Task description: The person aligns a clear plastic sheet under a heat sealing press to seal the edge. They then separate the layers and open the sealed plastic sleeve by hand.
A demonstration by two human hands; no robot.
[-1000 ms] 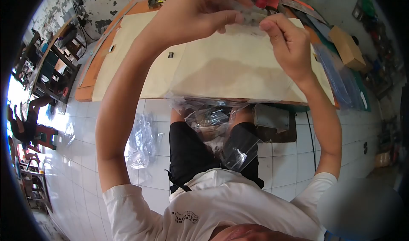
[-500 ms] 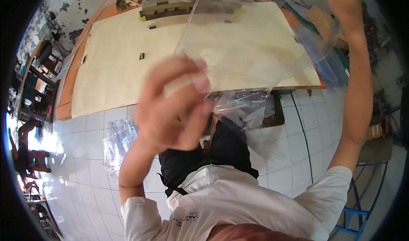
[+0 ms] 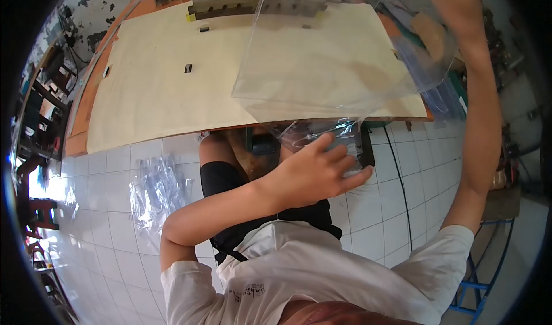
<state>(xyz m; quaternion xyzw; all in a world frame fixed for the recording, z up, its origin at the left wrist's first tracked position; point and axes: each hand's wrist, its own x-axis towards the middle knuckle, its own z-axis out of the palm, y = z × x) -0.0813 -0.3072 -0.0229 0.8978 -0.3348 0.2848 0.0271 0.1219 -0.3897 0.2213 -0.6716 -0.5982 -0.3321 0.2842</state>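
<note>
While its near edge bows in a shallow curve, a clear, glossy, thin flexible plastic sheet hangs above the work surface, ahead of the person's left hand and reaching across toward the right hand. Its sharp corner points back toward the left forearm, and one straight edge runs from there away from the left hand and out of view; the widest visible stretch lies crosswise, though the cut-off far end leaves the true long axis uncertain. The left hand is back-up, its fingers loosely bent and spread apart; whether it pinches anything underneath cannot be told. The right hand's fingertips are out of view, so its grip cannot be told either. Just ahead of the left hand gathers wrinkled, shiny transparent film. Farther ahead, smooth matte cream sheeting covers an orange-brown wooden table, bearing a small black rectangular block. Beyond the left elbow, a crinkled heap of clear plastic strips lies on glossy white square floor tiles.
</note>
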